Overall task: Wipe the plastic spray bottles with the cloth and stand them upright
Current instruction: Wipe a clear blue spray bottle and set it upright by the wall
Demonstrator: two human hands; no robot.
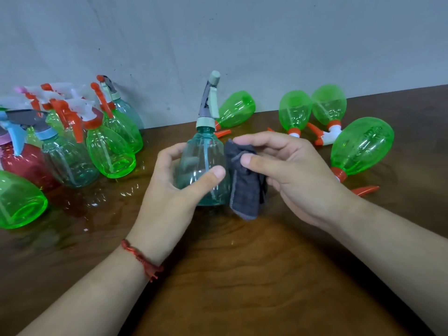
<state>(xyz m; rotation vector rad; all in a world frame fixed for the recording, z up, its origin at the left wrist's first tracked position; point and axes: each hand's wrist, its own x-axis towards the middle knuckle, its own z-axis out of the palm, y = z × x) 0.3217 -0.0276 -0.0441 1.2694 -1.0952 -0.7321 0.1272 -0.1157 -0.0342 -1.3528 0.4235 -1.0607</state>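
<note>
From the head view, the left hand (179, 187) wraps around a clear teal spray bottle (206, 163) standing upright at the middle of the wooden surface (242, 275). The right hand (286, 175) pinches a dark grey cloth (244, 190) against the bottle's right side. Upright bottles (106, 146) cluster at the left; green bottles (361, 146) lie on their sides at the right.

Teal spray bottle (203, 166) upright on tabletop (242, 275), left hand (174, 187) wrapped round its body. Right hand (286, 173) pinches grey cloth (244, 190) against bottle's side. Green bottles (361, 146) lying at right; upright bottles cluster (72, 137) at left.
</note>
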